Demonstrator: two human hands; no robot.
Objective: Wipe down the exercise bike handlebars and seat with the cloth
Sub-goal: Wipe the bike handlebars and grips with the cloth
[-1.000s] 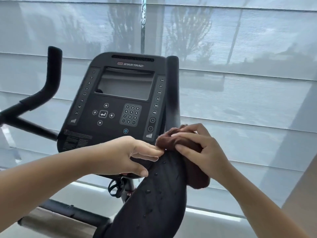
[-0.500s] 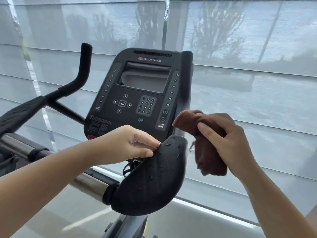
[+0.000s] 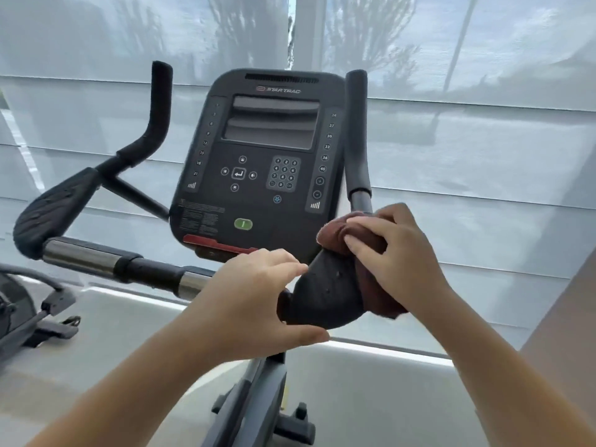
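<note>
Cloth [image 3: 333, 232]: back down on the pad [image 3: 329, 291]'s far end.
Right hand [image 3: 400, 253]: you grip it bunched, pressing.
Left hand [image 3: 254, 301]: you clasp the pad's near edge.

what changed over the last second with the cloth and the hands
The right hand, gripping the brown cloth throughout, lifted it off the handlebar pad and out to the right, then brought it back against the pad's far end. The left hand kept its hold on the pad's left edge. The console is unchanged.

Exercise bike [image 3: 264, 175] on pale floor [image 3: 371, 401]
</note>
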